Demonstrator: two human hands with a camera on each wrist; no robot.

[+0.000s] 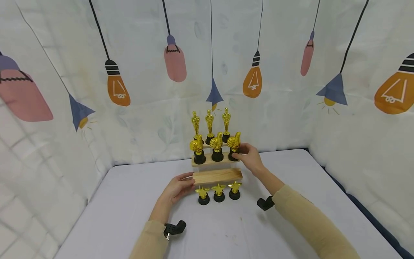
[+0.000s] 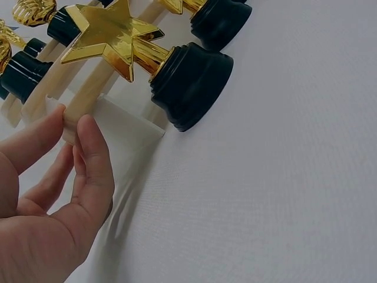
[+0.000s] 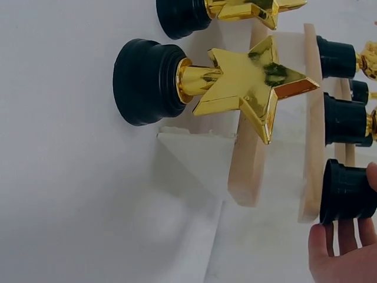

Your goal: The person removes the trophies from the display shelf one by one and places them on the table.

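A small stepped stand holds trophies on wooden planks. My left hand (image 1: 177,187) pinches the left end of the lowest plank (image 1: 218,176) between thumb and fingers; the left wrist view shows this grip closely. On the middle plank (image 1: 208,160) stand three gold thumbs-up trophies with black bases. My right hand (image 1: 251,159) holds the rightmost thumbs-up trophy (image 1: 234,142) by its black base (image 3: 347,191), thumb and fingers on either side. Three gold star trophies (image 1: 219,193) stand upright on the table before the lowest plank, which carries nothing.
Three gold figure trophies (image 1: 209,124) stand on the top plank at the back. White side panels (image 3: 191,156) support the planks. A white cloth covers the table (image 1: 136,201), and a curtain printed with lamps (image 1: 145,118) hangs behind and at the sides.
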